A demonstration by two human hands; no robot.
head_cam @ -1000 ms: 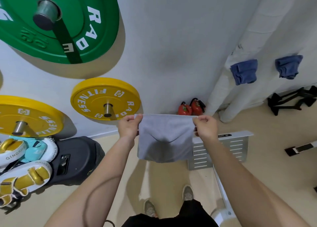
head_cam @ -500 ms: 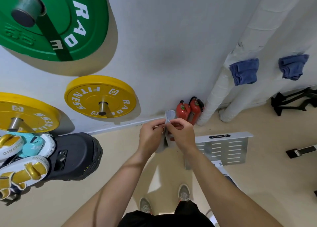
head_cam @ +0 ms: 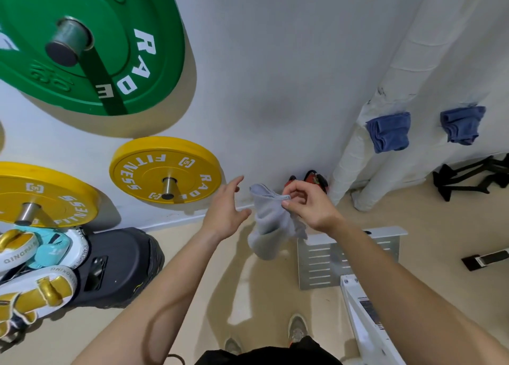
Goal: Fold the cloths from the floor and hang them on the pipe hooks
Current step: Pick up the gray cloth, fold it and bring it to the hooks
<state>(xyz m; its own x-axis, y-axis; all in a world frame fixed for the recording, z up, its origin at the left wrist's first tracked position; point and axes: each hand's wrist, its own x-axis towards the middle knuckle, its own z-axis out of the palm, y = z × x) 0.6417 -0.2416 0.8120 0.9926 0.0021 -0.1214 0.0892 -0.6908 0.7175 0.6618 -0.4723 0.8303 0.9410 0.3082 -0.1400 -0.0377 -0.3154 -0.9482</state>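
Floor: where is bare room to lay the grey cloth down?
Bare floor lies between the black base and the slotted metal plate, ahead of the shoes. Another patch lies between that plate and the white pipes. The left corner is crowded with boxing gloves.

Up at eleven o'clock we've got a big green weight plate (head_cam: 91,42) on its wall peg. Below it, round nine o'clock, we see two yellow plates, one (head_cam: 165,169) nearer centre and another (head_cam: 41,193) at the left edge. Down at eight o'clock, white-and-gold boxing gloves (head_cam: 35,295) lie against a black rubber base (head_cam: 121,268). We spot red fire extinguishers (head_cam: 314,178) by the wall just right of centre, a slotted grey metal panel (head_cam: 325,265) at four o'clock, and black stands (head_cam: 473,177) at three.
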